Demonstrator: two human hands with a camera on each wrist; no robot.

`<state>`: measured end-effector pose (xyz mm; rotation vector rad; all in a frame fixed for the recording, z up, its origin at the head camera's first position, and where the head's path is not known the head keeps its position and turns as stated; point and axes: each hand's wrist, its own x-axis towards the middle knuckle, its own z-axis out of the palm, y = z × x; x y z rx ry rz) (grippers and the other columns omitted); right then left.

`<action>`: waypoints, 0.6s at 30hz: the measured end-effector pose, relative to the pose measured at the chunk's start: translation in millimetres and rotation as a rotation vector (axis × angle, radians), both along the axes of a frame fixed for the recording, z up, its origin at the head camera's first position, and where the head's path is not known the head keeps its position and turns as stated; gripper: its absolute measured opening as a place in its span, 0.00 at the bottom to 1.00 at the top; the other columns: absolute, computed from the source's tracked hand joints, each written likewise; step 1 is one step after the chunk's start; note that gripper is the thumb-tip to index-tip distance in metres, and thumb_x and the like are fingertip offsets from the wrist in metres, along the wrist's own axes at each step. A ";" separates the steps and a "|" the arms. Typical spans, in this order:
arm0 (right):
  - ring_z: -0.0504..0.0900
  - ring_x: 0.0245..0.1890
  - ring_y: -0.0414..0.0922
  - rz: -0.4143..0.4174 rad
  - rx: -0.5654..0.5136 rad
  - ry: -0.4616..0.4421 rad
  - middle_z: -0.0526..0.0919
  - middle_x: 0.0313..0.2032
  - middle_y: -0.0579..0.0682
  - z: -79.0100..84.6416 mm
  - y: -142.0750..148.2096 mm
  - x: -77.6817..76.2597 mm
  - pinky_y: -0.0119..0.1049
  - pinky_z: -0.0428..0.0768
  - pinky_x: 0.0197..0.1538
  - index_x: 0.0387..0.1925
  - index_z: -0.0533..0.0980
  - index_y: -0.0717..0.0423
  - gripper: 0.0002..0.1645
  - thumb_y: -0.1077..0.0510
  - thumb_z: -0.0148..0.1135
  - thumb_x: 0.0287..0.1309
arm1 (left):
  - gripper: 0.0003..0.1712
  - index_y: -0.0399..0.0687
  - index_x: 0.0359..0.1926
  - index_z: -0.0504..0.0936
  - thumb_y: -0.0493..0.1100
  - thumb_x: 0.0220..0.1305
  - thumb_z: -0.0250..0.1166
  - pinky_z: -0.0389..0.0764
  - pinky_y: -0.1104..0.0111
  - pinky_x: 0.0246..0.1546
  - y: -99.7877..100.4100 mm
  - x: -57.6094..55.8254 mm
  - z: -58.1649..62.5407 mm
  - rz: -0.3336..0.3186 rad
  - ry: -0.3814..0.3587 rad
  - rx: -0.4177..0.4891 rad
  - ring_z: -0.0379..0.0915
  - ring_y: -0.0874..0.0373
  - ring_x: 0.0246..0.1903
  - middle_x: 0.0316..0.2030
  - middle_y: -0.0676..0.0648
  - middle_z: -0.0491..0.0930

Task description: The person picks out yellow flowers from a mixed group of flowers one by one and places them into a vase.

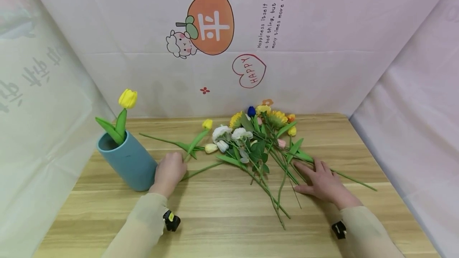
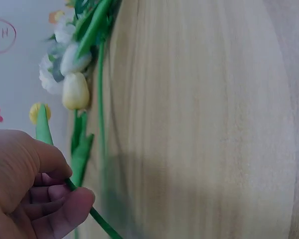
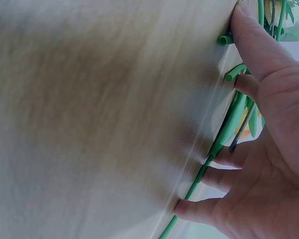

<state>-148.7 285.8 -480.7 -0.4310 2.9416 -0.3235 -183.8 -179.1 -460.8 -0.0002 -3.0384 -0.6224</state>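
Beside the blue vase, my left hand point(image 1: 170, 172) pinches the thin green stem of a yellow tulip point(image 1: 207, 124) between thumb and forefinger. In the left wrist view that stem point(image 2: 103, 223) runs out below the thumb, and the bloom shows past the knuckles. A cream tulip point(image 1: 211, 148) lies just beyond it. My right hand point(image 1: 322, 182) rests low on the table at the right of the flower pile, fingers spread. Its fingertips touch or lie close to a green stem point(image 3: 192, 189), and cut stem ends show near the thumb in the right wrist view.
The blue vase point(image 1: 130, 164) stands tilted-looking at the left, with one yellow tulip point(image 1: 128, 98) upright in it. White flowers point(image 1: 241, 133), sunflowers point(image 1: 277, 118) and several tulips lie mid-table, stems crossing toward the front. A printed cloth point(image 1: 305, 83) hangs behind the wooden table point(image 1: 222, 226).
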 end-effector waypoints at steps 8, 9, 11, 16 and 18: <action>0.50 0.62 0.78 0.000 -0.009 0.005 0.50 0.65 0.79 2.8 -0.9 0.8 0.82 0.57 0.49 0.71 0.59 0.43 0.50 0.28 0.60 0.53 | 0.07 0.40 0.25 0.77 0.34 0.58 0.65 0.72 0.63 0.09 11.2 16.7 21.6 -0.138 0.282 -0.170 0.65 0.56 0.12 0.22 0.45 0.73; 0.50 0.62 0.78 0.000 -0.008 0.006 0.50 0.65 0.79 2.7 -0.7 0.9 0.82 0.57 0.49 0.71 0.59 0.43 0.50 0.28 0.60 0.53 | 0.06 0.39 0.26 0.77 0.34 0.58 0.65 0.71 0.63 0.08 12.7 18.8 24.5 -0.157 0.330 -0.195 0.64 0.57 0.11 0.22 0.45 0.74; 0.51 0.62 0.78 0.004 -0.006 0.011 0.50 0.65 0.79 2.4 -0.3 1.0 0.82 0.58 0.49 0.71 0.58 0.43 0.50 0.28 0.60 0.53 | 0.05 0.38 0.26 0.77 0.33 0.56 0.65 0.69 0.64 0.05 16.0 23.6 31.5 -0.193 0.422 -0.240 0.61 0.58 0.09 0.23 0.44 0.74; 0.51 0.62 0.78 0.009 -0.008 0.017 0.50 0.65 0.79 0.4 1.3 1.2 0.82 0.58 0.48 0.71 0.58 0.43 0.50 0.27 0.60 0.53 | 0.03 0.36 0.28 0.78 0.31 0.54 0.65 0.61 0.67 0.02 24.7 33.7 49.6 -0.255 0.574 -0.336 0.53 0.61 0.05 0.26 0.41 0.76; 0.51 0.61 0.79 0.011 -0.011 0.018 0.50 0.65 0.79 -0.1 1.7 1.1 0.82 0.58 0.48 0.71 0.59 0.43 0.50 0.27 0.59 0.53 | 0.02 0.36 0.30 0.79 0.31 0.55 0.65 0.59 0.67 0.02 28.2 37.8 57.3 -0.267 0.600 -0.373 0.51 0.61 0.05 0.27 0.42 0.76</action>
